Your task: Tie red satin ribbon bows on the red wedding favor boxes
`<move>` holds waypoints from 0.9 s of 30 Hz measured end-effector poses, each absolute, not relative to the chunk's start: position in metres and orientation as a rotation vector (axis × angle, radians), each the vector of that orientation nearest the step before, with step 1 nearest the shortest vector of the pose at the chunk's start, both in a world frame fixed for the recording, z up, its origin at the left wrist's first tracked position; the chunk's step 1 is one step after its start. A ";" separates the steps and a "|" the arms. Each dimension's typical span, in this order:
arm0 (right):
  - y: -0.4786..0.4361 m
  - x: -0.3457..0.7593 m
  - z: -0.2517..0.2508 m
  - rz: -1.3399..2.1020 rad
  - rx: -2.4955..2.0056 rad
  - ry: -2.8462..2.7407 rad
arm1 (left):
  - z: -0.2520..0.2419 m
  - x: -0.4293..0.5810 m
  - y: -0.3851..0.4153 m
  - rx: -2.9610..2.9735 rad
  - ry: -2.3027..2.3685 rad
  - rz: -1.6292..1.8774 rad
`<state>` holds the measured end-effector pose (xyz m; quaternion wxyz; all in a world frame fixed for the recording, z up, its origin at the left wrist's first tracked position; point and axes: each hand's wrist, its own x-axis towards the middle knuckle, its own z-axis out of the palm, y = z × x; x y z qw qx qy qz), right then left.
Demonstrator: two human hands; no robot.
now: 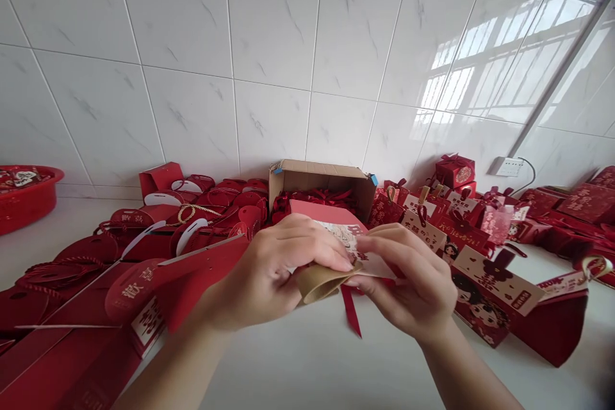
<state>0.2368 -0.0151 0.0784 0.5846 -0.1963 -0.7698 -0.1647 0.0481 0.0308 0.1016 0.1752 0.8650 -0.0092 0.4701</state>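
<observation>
My left hand (283, 269) is closed on a gold ribbon (319, 283), which forms a wide loop under the fingers. Thumb and fingers of my right hand (408, 275) pinch the same ribbon near its gathered end. Behind and between the hands is a red box with a white printed panel (379, 264), partly covered by my fingers. A dark red ribbon tail (352, 314) hangs below it.
An open cardboard box (323, 170) of red ribbons stands against the tiled wall. Red box pieces and cords (192, 275) crowd the left; finished red gift boxes (485, 298) fill the right. A red basin (29, 202) sits far left.
</observation>
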 end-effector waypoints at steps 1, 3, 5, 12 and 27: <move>-0.016 0.236 0.079 -0.408 -0.459 -1.811 | 0.103 0.047 0.030 2.479 -0.010 1.335; -0.017 0.235 0.078 -0.449 -0.457 -1.803 | 0.104 0.047 0.029 2.507 0.012 1.334; -0.016 0.232 0.075 -0.498 -0.457 -1.751 | 0.103 0.046 0.029 2.504 0.010 1.347; -0.013 0.226 0.071 -0.678 -0.400 -1.634 | 0.097 0.049 0.032 2.422 -0.020 1.362; -0.011 0.226 0.068 -0.390 -0.419 -1.651 | 0.098 0.049 0.034 2.467 -0.105 1.302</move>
